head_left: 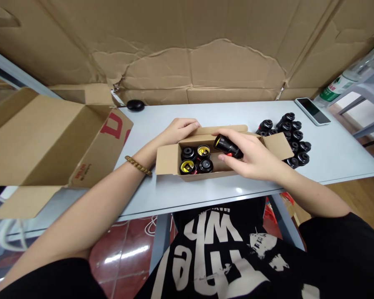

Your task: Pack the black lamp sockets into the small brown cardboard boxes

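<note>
A small open cardboard box (202, 177) lies in front of me on the table. My left hand (180, 131) grips its far left edge, fingers bent over the back wall by the raised flap. Tilted in my right hand (252, 155), above the box's right half, is a black flashlight (226, 145). Its yellow-lined end points left and a red button shows near my thumb. Several flashlights (205, 165) stand upright in the left end of the box, some with yellow ends up, others with black ends up. My right hand hides part of the box's right end.
More black flashlights (297, 136) stand grouped right of the box. A phone (312, 111) and a plastic bottle (338, 88) are at the far right. A large open carton (93, 145) stands left, near a black oval object (135, 105). A cardboard sheet (205, 70) walls the table's back.
</note>
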Available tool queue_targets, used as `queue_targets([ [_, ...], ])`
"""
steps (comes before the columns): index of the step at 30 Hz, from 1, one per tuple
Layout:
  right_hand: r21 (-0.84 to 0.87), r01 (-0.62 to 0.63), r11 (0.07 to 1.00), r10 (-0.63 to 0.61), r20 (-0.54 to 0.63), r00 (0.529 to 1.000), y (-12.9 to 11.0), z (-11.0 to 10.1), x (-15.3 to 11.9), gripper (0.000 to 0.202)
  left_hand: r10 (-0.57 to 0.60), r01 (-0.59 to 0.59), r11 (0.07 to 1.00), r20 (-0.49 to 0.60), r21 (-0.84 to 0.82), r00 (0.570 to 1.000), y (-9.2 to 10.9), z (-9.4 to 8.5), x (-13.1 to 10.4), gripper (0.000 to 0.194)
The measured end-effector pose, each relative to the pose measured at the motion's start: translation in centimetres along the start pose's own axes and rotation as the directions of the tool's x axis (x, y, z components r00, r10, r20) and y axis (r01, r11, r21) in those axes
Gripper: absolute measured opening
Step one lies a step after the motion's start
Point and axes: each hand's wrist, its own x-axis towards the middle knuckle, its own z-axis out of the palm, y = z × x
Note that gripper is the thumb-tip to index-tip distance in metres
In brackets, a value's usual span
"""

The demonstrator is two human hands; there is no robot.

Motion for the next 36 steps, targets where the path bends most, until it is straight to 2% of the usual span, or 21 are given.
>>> queue_targets([
  [6,0.001,-0.092,0.996,0.092,0.133,0.987,-0.3,0.1,-0.2,0.043,-0.01,0.01,1.0,-0.009,-0.022,1.0,1.0,0.0,-0.5,0.043],
  [10,0.003,-0.039,0.999,0.039,0.075,0.996,-0.4,0.1,-0.3,0.049,-0.024,0.025,1.0,0.019,-0.018,1.0,1.4,-0.2,-0.7,0.044],
  [13,-0.017,-0.047,0.999,0.048,0.094,0.994,-0.5,0.0,-0.3,0.059,-0.018,0.018,1.0,0.018,0.0,1.0,1.2,-0.1,-0.6,0.044],
  [19,0.004,-0.049,0.999,0.049,0.124,0.991,-0.4,-0.2,-0.3,0.058,-0.014,0.014,1.0,0.014,0.007,1.0,0.9,0.0,-0.3,0.043],
  [25,0.02,-0.058,0.998,0.058,0.014,0.998,-0.5,-0.3,-0.1,0.058,0.009,-0.01,0.999,0.038,0.031,0.999,0.6,0.0,-0.1,0.047],
  [29,0.023,-0.024,0.999,0.024,0.026,0.999,-0.2,-0.3,-0.1,0.063,0.011,-0.012,0.999,0.044,0.032,0.999,0.3,0.0,0.1,0.048],
  [33,0.089,-0.07,0.994,0.069,0.016,0.997,0.2,-0.2,-0.3,0.058,0.018,-0.019,1.0,0.045,0.024,0.999,0.0,0.1,0.3,0.046],
  [36,0.23,-0.132,0.964,0.136,-0.005,0.991,0.4,-0.3,-0.4,0.054,0.016,-0.017,1.0,0.043,0.017,0.999,-0.1,0.2,0.3,0.046],
])
